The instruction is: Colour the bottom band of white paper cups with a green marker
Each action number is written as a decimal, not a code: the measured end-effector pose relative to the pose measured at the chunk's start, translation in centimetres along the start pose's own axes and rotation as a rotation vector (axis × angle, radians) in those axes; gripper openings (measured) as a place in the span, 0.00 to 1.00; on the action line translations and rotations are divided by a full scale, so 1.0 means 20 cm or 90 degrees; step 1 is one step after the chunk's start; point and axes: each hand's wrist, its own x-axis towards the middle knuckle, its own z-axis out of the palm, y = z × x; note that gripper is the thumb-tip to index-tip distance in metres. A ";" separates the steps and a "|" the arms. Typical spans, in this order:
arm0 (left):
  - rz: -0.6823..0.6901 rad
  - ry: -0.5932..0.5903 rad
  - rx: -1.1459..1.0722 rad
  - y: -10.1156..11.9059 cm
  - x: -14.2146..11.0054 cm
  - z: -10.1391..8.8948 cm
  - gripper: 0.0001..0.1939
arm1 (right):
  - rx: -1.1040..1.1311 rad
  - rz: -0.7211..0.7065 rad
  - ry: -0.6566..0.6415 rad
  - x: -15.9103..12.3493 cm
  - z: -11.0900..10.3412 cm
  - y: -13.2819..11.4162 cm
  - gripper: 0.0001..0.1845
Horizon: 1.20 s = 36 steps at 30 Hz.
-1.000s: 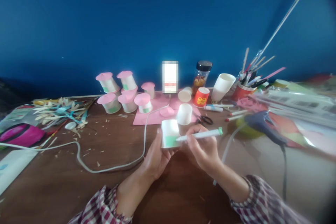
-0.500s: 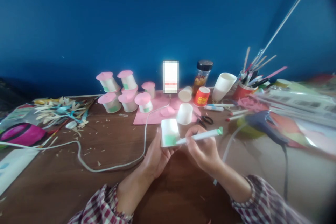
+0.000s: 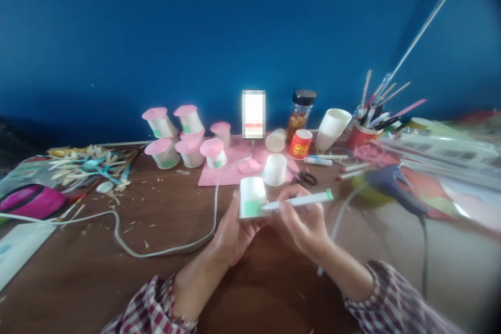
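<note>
My left hand [image 3: 235, 235] is closed around a white paper cup [image 3: 251, 190], held upside down above the table, with a pale green patch on its lower side. In my right hand [image 3: 303, 222] is a white marker with a green end [image 3: 309, 200]. Its tip touches the cup at the right side of the green patch. Just behind sits another white paper cup [image 3: 275, 169] on pink paper [image 3: 209, 176]. Beside it lie black-handled scissors [image 3: 308, 178].
Several white cups with pink paper tops [image 3: 162, 154] stand at the back left. A white cable [image 3: 156, 252] curves across the table [image 3: 117, 287]. At the right are a red cup [image 3: 300, 144], a jar [image 3: 302, 115], a glue gun [image 3: 395, 188] and a pen holder [image 3: 360, 135].
The marker's tip has shifted slightly left and up against the cup. My left hand keeps the cup in nearly the same place.
</note>
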 end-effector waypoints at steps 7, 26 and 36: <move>-0.005 0.014 -0.001 0.00 0.01 0.00 0.22 | -0.006 -0.002 -0.043 0.01 -0.01 0.00 0.05; 0.008 -0.001 0.010 0.00 -0.01 0.02 0.20 | -0.042 -0.020 -0.032 -0.03 0.00 0.05 0.04; 0.010 -0.008 0.014 -0.01 0.00 0.00 0.21 | -0.047 -0.007 -0.011 -0.02 0.01 0.04 0.03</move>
